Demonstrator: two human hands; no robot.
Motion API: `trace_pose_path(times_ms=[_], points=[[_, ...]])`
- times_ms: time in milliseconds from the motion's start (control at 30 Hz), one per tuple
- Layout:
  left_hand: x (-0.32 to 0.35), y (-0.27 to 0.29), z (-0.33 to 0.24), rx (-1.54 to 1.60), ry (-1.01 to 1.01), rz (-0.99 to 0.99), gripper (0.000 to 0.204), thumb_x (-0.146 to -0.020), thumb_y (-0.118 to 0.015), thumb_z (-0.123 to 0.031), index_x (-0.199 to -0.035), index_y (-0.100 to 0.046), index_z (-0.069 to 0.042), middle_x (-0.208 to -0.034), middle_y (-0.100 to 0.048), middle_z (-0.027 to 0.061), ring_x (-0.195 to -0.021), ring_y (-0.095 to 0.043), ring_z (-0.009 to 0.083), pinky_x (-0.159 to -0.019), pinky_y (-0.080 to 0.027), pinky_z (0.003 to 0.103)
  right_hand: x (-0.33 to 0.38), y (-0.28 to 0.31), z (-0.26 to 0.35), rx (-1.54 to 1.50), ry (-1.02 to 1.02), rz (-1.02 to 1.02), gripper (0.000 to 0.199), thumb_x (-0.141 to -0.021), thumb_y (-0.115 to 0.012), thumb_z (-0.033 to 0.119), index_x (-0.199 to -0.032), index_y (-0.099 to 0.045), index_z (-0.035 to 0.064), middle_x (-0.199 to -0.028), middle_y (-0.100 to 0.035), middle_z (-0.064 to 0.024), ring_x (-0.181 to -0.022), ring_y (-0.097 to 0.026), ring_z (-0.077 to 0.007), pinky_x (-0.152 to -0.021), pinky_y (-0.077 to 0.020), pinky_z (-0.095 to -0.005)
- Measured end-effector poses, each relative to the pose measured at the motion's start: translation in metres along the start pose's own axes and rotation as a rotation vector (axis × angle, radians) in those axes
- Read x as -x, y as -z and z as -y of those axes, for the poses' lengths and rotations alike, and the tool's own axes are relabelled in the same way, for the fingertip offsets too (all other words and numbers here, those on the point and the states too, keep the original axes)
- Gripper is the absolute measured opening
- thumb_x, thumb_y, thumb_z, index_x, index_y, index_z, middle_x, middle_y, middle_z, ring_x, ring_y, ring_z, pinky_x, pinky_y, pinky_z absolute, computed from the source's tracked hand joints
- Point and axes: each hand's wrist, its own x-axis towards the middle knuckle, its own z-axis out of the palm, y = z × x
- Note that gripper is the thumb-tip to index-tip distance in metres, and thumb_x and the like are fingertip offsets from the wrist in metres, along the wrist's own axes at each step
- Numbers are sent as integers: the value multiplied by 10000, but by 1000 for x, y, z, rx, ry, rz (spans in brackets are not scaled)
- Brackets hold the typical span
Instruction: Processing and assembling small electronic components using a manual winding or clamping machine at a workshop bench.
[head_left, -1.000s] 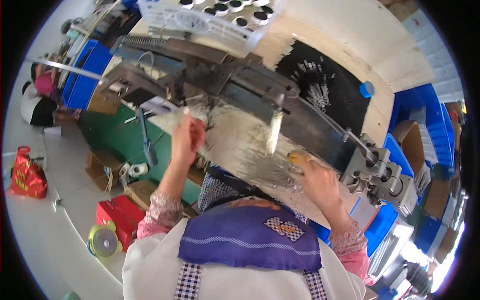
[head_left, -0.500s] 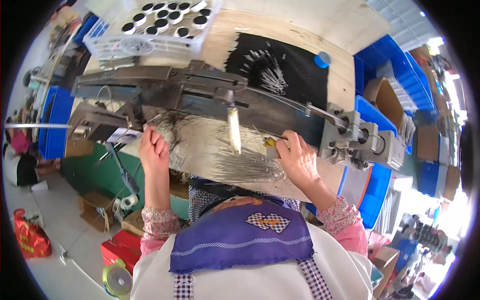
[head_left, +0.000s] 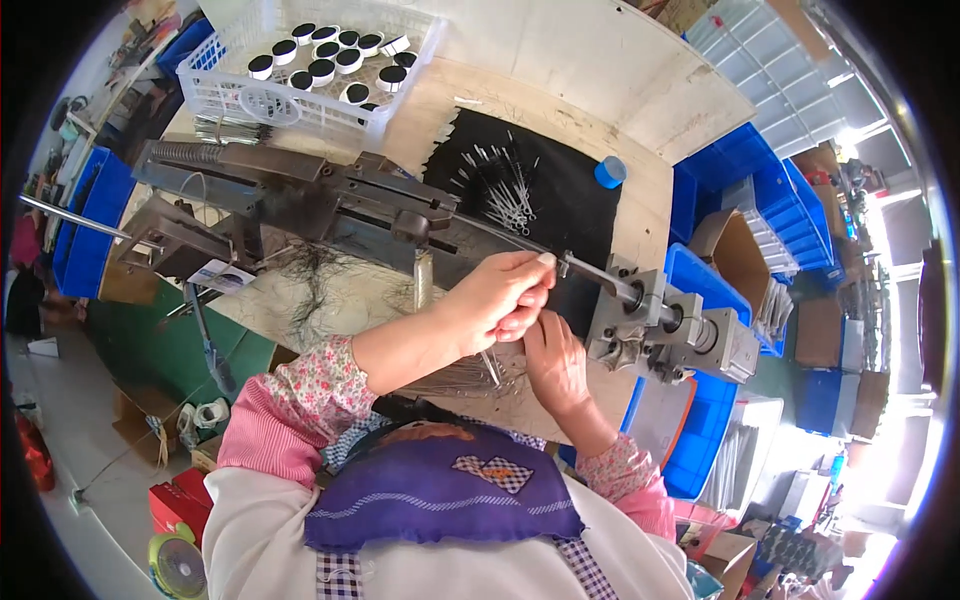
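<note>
At the table's front edge, both hands met.
Left hand pinched thin metal pins; right hand curled narrow beside the machine rod.

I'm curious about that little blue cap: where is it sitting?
In the head view, the blue cap sits at the upper right, on the wooden bench at the black mat's far right corner.

Wooden bench with black mat, white basket, metal machine, blue cap.

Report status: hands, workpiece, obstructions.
Left hand pinching thin metal pins at the machine rod. Right hand on the pin pile beneath. Hands crowd each other; nothing else blocking.
</note>
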Motion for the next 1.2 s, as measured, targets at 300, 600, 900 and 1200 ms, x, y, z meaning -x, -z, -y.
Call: trace_pose_path(times_ms=[300, 600, 900, 1200], points=[[-2, 9, 16, 45, -339, -283, 273, -1014, -452, -317, -840, -488, -109, -602, -364, -54, -403, -338, 62, -362, -269, 235, -9, 83, -11, -46, 15, -183, 451, -720, -656, 24, -1167, -606, -4, -989, -560, -128, -856, -613, -259, -730, -538, -336], [-5, 27, 22, -33, -534, -380, 246, -1007, -479, -243, -852, -562, -71, -564, -401, -52, -453, -353, 39, -423, -293, 203, -142, 56, -38, -362, -95, 241, 202, -850, -589, 132, -1010, -694, 67, -924, -660, -167, -894, -638, -327, -788, -514, -387], [-4, 34, 31, 8, -520, -326, 284, -999, -488, -307, -885, -578, -63, -602, -494, -15, -488, -432, 80, -467, -360, 231, -153, 86, -45, -1029, -372, 481, 286, -890, -613, 94, -1104, -614, -97, -846, -681, -130, -712, -659, -127, -642, -548, -264], [-1, 9, 11, 595, -419, 2, 797, -959, -321, -596, -1326, -313, 112, -1386, -387, 231, -1361, -324, 324, -1148, -280, 423, -157, 88, -48, -442, 72, 314, 418, -945, -548, 284, -1232, -546, -20, -970, -521, -152, -900, -585, -283, -797, -475, -361]])
